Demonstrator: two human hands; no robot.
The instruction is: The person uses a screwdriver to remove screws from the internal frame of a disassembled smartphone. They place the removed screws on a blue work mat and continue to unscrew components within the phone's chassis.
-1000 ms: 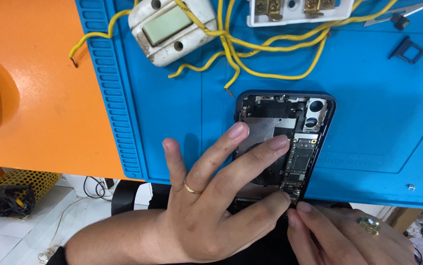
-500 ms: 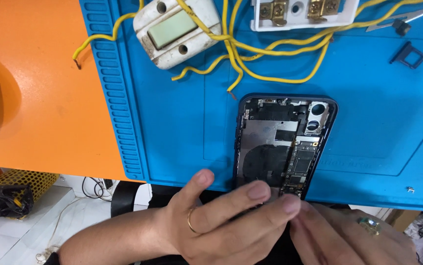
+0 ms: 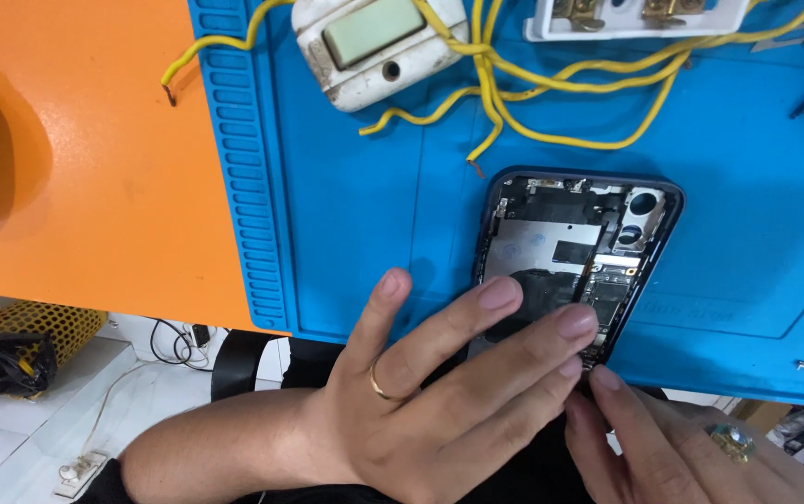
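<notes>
So there's an opened phone (image 3: 575, 266) lying back-down on the blue work mat (image 3: 355, 205), insides facing up: metal shield plates, a dark patch in the middle, camera cutouts top right. Only the upper half really shows, the lower part is buried under the left hand (image 3: 439, 401).

That left hand lies flat across the phone's lower end with its fingers (image 3: 500, 294) spread a bit, tips resting on the shields. There's a gold ring on one finger. It isn't pinching anything, just pressing down.

The right hand (image 3: 673, 448) comes in from the bottom right corner and is mostly cut off by the frame edge. One fingertip (image 3: 605, 378) sits right at the phone's lower right edge, touching the left hand's fingers. Honestly can't tell if it's gripping something tiny there or just poking; the spot is covered. It has a ring with a greenish stone.

Up top, a white switch box (image 3: 374, 42) with yellow wires (image 3: 514, 84) tangled around it, and another white fitting (image 3: 635, 17) chopped off by the top edge. Small dark bits at the far right are too small to make out. Orange table (image 3: 84, 177) on the left
</notes>
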